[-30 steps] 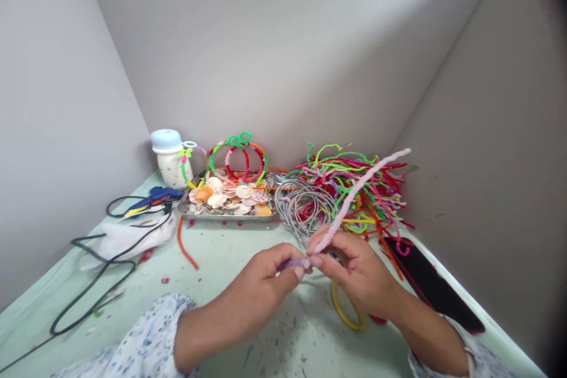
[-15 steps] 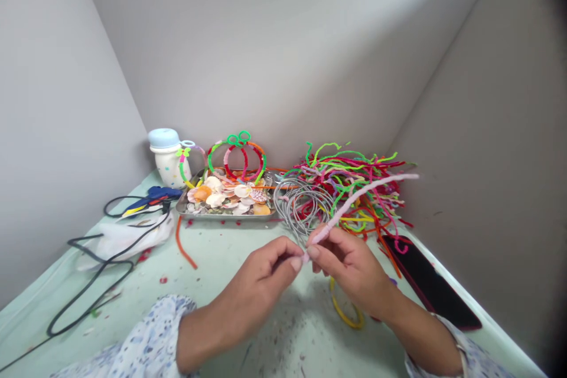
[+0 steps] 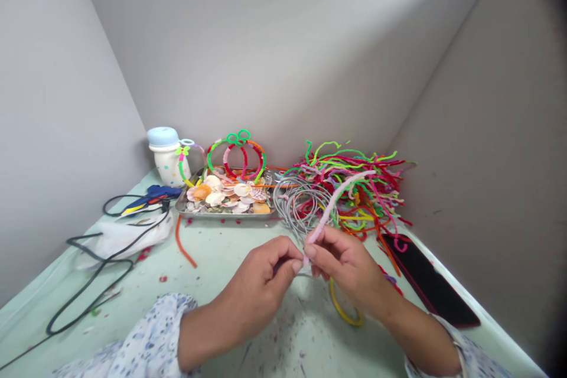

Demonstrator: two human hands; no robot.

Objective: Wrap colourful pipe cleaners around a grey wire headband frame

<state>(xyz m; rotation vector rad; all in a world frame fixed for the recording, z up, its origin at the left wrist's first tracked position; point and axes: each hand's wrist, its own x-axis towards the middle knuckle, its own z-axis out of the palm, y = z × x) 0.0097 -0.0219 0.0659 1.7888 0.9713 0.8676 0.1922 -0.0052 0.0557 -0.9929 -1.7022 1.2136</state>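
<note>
A pale pink pipe cleaner rises from my fingertips and curves to the right at its free end. My right hand is closed, pinching it between thumb and forefinger. Fingertips nearly meeting, my left hand is closed at the pipe cleaner's lower end; exactly what lies inside that pinch is partly hidden. Below and behind my right hand shows a yellow curved piece, with red and purple bits beside the wrist. Whether these join into one ring cannot be seen.
Behind my hands are a metal tray of shells, coiled grey wire and a pipe cleaner heap. Colourful rings stand at the tray. A white bottle, black cable and plastic bag lie left; a black flat object, right.
The free end of the pink pipe cleaner has swung left and bends more steeply upward. Both hands stay nearly in place, still closed.
</note>
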